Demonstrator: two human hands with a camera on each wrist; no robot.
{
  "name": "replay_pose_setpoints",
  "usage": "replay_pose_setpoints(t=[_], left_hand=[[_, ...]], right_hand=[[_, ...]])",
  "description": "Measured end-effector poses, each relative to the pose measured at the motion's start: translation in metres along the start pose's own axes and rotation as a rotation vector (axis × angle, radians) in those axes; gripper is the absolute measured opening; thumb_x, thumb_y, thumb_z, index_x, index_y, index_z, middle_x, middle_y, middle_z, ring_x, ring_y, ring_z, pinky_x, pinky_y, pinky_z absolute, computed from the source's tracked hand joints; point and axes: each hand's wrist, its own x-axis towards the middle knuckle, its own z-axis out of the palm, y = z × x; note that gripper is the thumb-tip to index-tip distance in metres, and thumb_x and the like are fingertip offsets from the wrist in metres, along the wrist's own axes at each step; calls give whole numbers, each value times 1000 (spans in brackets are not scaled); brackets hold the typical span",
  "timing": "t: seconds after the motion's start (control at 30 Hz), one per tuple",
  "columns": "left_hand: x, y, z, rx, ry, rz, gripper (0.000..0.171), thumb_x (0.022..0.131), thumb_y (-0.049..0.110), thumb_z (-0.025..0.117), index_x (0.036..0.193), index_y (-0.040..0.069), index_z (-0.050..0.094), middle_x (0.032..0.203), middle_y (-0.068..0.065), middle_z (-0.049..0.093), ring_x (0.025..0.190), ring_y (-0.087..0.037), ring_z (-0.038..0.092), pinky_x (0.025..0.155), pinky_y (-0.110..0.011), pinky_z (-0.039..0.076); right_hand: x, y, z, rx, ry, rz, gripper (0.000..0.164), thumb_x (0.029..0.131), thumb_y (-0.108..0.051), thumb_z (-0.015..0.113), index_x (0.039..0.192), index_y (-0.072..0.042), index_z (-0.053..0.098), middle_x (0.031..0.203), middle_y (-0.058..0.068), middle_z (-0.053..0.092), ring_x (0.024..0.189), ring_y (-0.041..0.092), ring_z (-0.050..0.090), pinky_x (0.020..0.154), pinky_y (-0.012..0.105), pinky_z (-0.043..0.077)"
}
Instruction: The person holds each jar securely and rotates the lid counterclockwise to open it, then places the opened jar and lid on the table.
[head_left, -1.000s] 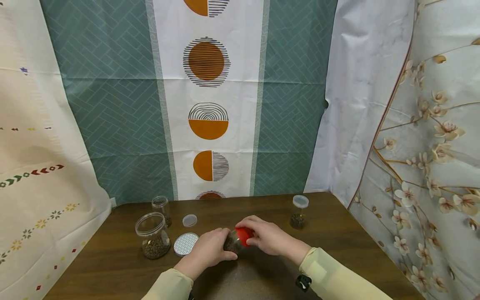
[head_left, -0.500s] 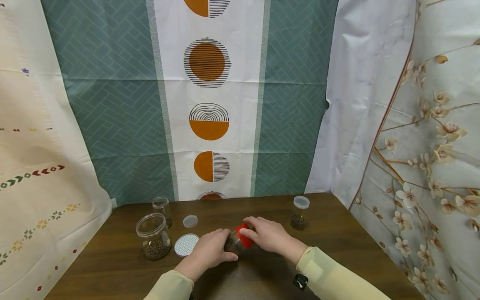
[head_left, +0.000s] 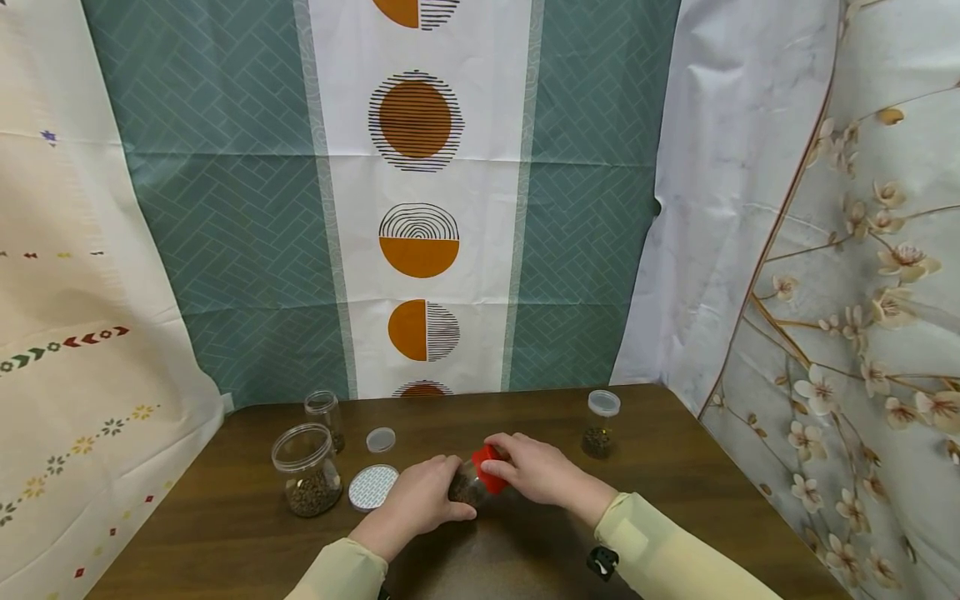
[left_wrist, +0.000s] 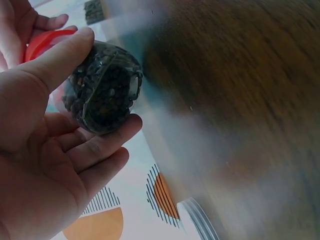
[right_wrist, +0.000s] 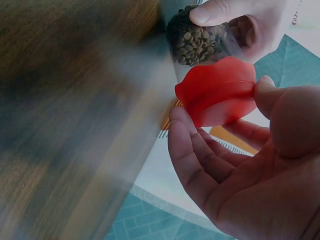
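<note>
My left hand [head_left: 423, 500] grips a clear jar [left_wrist: 107, 87], partly filled with small brown pellets, holding it tilted on its side above the table. The jar's mouth end points right, toward my right hand [head_left: 536, 473]. There, the right thumb and fingers hold a red lid [right_wrist: 217, 92] with a wavy edge. This lid sits at the mouth of the jar and hides it in the right wrist view. In the left wrist view, the thumb lies on one side of the jar and the fingers on the other.
On the left of the wooden table [head_left: 232, 517] stand a wide uncapped jar of pellets [head_left: 309, 487] and a narrower uncapped jar [head_left: 322, 412] behind it. A small lid [head_left: 380, 440] and a larger white lid [head_left: 371, 487] lie beside them. A capped jar [head_left: 597, 429] stands at back right.
My right thumb and fingers have shifted round the red lid, the thumb now lying higher across it. The left hand and the jar have stayed nearly still.
</note>
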Motion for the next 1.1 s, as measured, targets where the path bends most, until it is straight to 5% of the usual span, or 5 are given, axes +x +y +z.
replay_pose_setpoints(t=[0.6, 1.1], left_hand=[[0, 0, -1, -25, -10, -11, 61, 83, 42, 98, 121, 4, 70, 104, -4, 71, 86, -21, 67, 80, -46, 60], [-1, -1, -4, -42, -13, -16, 63, 84, 41, 98, 125, 2, 69, 108, -7, 72, 93, -26, 70, 85, -50, 60]], right_hand=[[-5, -1, -2, 13, 3, -72, 54, 105, -36, 78, 151, -12, 63, 125, 6, 69, 104, 25, 69, 92, 53, 58], [-7, 2, -2, 37, 7, -154, 49, 104, -26, 80, 149, -15, 62, 129, 3, 67, 107, 23, 69, 93, 46, 59]])
